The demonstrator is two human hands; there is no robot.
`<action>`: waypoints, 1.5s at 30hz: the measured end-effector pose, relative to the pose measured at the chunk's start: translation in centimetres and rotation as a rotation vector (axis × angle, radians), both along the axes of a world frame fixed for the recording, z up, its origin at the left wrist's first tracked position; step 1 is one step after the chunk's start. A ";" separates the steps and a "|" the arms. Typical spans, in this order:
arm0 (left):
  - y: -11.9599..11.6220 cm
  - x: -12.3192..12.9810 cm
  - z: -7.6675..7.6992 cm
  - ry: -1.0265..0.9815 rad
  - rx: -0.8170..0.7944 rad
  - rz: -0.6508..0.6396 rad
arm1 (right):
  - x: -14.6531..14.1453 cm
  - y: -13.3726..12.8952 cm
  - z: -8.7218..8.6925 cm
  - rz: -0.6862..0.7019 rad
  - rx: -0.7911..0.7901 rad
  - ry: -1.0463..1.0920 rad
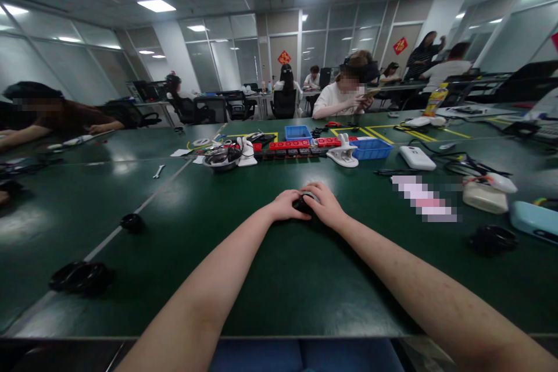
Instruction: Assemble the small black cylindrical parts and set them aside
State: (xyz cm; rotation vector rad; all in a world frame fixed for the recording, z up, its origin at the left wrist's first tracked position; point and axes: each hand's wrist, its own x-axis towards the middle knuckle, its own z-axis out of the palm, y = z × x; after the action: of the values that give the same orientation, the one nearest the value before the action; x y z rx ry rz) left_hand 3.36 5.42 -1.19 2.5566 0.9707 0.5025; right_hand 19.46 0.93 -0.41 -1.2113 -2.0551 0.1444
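In the head view, both my hands meet over a small black rounded object on the green table. My left hand closes on its left side, thumb toward me. From the right, my right hand wraps over its top and side. The fingers cover most of the object, so its exact kind is not clear. Other black round parts lie apart from my hands: a small one and a larger one to the left, and another to the right.
Ahead stand a red power strip row, blue trays and a white clamp stand. A wrench lies to the left. On the right are a white box, cables and a light blue case. Several people sit around.
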 end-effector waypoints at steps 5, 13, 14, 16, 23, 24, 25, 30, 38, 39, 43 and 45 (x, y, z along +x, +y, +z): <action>-0.9 0.4 0.0 0.003 0.054 0.071 | -0.1 -0.3 -0.3 -0.074 0.000 0.020; -1.7 1.2 0.1 0.024 0.139 0.211 | -0.9 -0.3 -0.6 -0.213 -0.031 0.025; -1.7 1.2 0.0 0.024 0.143 0.222 | -0.9 -0.3 -0.5 -0.219 -0.031 0.028; -1.7 1.2 0.0 0.021 0.148 0.238 | -0.7 -0.3 -0.4 -0.218 -0.030 0.032; -0.8 0.3 -0.2 0.030 0.108 0.144 | -0.2 -0.1 -0.1 -0.048 -0.033 0.015; -0.6 0.1 -0.1 0.037 0.096 0.113 | -0.2 -0.1 0.0 -0.009 -0.034 0.010; -0.4 0.0 -0.1 0.044 0.084 0.081 | -0.1 -0.1 0.0 0.030 -0.035 0.006; -0.1 -0.3 -0.1 0.064 0.058 0.018 | -0.2 -0.5 0.2 0.138 -0.020 0.019; -1.2 0.5 0.1 0.062 0.117 0.073 | -0.1 -0.3 -0.3 0.051 0.013 0.049; -1.3 0.6 0.2 0.062 0.126 0.091 | -0.1 -0.2 -0.5 0.032 0.010 0.044; -1.6 0.9 0.6 0.071 0.151 0.143 | -0.1 0.1 -0.9 -0.069 0.001 0.040; -1.7 1.0 0.8 0.071 0.161 0.158 | -0.2 0.2 -0.9 -0.118 -0.001 0.045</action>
State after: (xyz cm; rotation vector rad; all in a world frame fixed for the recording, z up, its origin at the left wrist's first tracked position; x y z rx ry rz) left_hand 4.37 3.70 -0.37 2.6692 1.2094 0.5568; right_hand 19.28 1.09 -1.30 -1.3142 -1.9396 0.1160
